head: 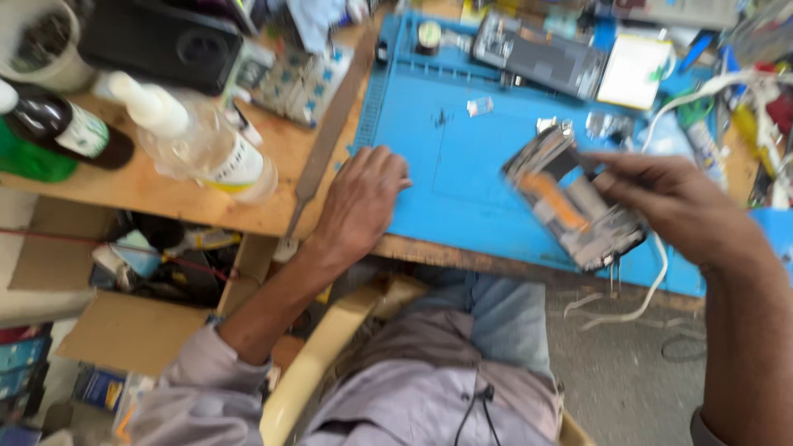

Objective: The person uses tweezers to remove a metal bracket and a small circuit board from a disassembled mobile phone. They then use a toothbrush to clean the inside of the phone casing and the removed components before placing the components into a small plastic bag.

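My right hand holds an opened phone, tilted above the near right part of the blue work mat; its orange and grey insides face up. My left hand rests palm down on the mat's near left corner, fingers loosely curled, holding nothing. Another opened phone lies at the mat's far edge. Small metal parts lie loose on the mat. The picture is blurred by motion.
Left on the wooden bench stand a clear plastic bottle, a dark bottle and a black box. A white cable hangs off the front edge. Tools and clutter crowd the far right.
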A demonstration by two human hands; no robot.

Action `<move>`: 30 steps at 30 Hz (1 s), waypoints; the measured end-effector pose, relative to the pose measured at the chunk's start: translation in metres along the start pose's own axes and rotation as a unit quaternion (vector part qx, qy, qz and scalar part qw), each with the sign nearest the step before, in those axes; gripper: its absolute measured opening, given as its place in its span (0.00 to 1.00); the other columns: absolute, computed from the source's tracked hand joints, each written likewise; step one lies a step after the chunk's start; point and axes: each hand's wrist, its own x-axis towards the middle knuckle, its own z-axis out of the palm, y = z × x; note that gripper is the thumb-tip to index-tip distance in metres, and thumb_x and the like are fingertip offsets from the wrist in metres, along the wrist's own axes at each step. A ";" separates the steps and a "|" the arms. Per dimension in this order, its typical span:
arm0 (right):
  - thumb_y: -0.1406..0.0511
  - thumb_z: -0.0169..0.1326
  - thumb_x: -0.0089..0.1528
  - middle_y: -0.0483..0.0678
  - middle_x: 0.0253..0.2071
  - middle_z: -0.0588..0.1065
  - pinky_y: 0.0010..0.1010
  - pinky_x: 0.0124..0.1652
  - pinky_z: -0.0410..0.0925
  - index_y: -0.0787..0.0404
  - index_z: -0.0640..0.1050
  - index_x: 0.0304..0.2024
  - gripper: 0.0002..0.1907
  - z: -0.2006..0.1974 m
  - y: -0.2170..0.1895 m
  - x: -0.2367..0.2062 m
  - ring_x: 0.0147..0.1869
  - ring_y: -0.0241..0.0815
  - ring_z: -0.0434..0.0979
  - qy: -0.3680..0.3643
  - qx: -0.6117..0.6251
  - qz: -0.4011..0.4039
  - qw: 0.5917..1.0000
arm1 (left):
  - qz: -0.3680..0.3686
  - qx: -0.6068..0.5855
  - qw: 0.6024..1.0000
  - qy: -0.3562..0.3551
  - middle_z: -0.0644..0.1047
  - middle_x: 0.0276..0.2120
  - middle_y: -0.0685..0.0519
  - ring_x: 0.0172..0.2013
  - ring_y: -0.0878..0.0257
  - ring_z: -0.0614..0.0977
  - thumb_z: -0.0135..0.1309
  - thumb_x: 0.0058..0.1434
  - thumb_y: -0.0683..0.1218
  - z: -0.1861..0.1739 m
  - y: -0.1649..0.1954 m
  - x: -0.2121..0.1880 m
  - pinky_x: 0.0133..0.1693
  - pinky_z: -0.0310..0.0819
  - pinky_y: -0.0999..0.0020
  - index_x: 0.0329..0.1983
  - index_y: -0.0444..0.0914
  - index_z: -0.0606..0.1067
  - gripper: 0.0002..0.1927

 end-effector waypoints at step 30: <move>0.63 0.63 0.58 0.55 0.36 0.82 0.37 0.39 0.74 0.58 0.86 0.41 0.10 -0.091 -0.010 0.035 0.37 0.47 0.83 0.323 -0.285 -0.065 0.900 | 0.110 -0.223 0.960 0.132 0.80 0.38 0.48 0.36 0.56 0.84 0.61 0.67 0.42 -0.010 0.050 0.141 0.38 0.75 0.58 0.51 0.38 0.78 0.11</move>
